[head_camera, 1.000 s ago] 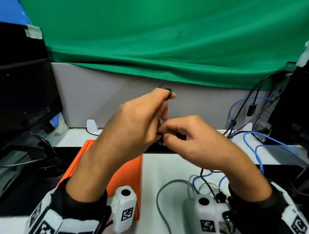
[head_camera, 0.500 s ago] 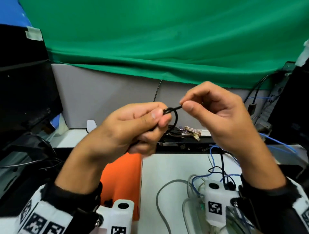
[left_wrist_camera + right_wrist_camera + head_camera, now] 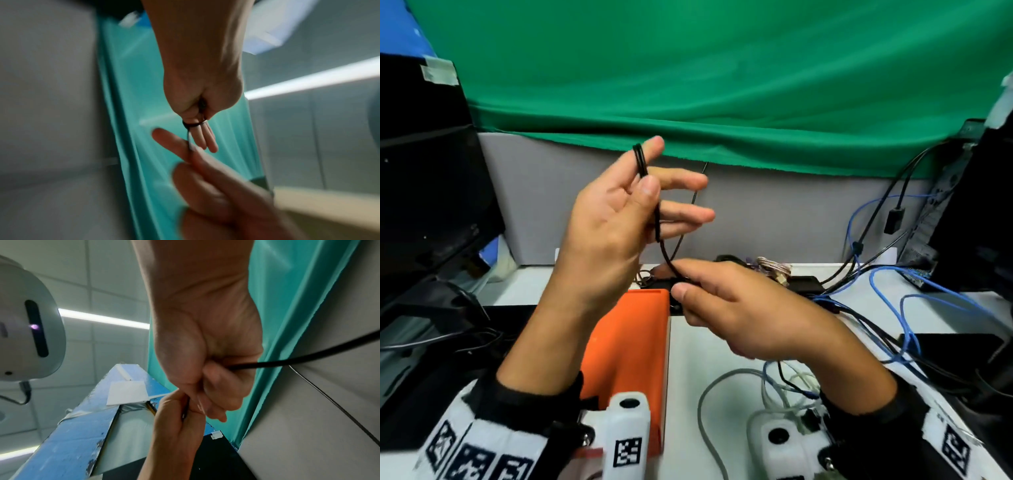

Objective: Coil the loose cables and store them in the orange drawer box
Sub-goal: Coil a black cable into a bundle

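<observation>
My left hand (image 3: 645,174) is raised above the orange drawer box (image 3: 633,342), palm toward me and fingers spread. A black cable (image 3: 658,226) is looped over its index finger, and the thumb presses it there. The cable runs down to my right hand (image 3: 683,282), which pinches it just beyond the box's far end. In the left wrist view the loop of black cable (image 3: 194,125) circles the fingers of the left hand (image 3: 197,129). In the right wrist view the right hand (image 3: 205,386) grips the black cable (image 3: 287,361), which trails off to the right.
Loose grey, white and blue cables (image 3: 777,383) lie on the white table near my right wrist. More blue and black cables (image 3: 893,301) run to the equipment on the right. A dark monitor (image 3: 431,192) stands at left. A grey partition (image 3: 774,212) and a green cloth close the back.
The right hand has dropped from beside the left hand to below it, drawing the cable down. The left hand has risen, turned palm toward me and spread its fingers.
</observation>
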Demonstrator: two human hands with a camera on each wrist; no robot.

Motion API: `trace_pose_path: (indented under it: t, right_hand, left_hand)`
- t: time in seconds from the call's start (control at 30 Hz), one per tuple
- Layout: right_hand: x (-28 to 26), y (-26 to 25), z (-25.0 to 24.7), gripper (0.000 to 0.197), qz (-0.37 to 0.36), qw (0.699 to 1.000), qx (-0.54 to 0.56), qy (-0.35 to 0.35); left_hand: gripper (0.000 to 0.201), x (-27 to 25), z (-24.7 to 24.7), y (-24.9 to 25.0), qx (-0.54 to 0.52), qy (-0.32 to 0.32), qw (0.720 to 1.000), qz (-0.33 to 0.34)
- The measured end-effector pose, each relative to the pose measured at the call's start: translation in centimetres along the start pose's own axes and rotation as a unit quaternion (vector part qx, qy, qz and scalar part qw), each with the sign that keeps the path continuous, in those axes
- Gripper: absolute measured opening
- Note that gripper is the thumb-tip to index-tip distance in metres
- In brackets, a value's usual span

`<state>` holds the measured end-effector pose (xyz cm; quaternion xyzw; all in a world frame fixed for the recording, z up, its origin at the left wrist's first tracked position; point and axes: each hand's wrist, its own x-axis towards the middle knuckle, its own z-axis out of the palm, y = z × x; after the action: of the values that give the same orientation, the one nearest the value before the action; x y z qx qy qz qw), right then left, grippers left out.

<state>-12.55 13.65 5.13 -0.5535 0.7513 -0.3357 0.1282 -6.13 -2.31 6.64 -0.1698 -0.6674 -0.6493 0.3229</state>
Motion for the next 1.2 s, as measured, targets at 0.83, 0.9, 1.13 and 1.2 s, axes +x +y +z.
trace_pose_path:
  t: [0.83,0.9,1.13,1.2]
  right_hand:
    - [-0.5,-0.3,-0.9,0.012,-0.081,0.959,0.209,0.176]
    - [-0.1,0.0,-0.2,0.012,-0.045,0.974,0.139,0.173]
    - [-0.3,-0.6,0.7,0.029,-0.023,0.982,-0.158,0.099]
    - [-1.0,-1.1,-0.3,0.027,-0.029,0.982,-0.163,0.094]
  left_hand:
    - [0.028,-0.7,1.1,1.0,-0.395,-0.141,0.904,-0.080]
    - [0.031,-0.6,1.7,0.6,-0.417,-0.082,0.903,-0.062]
    - [0.019,-0.3,0.8,0.1,0.032,-0.013,0.999,0.041]
    - [0.016,-0.5,0.2,-0.3,0.283,-0.026,0.956,0.069]
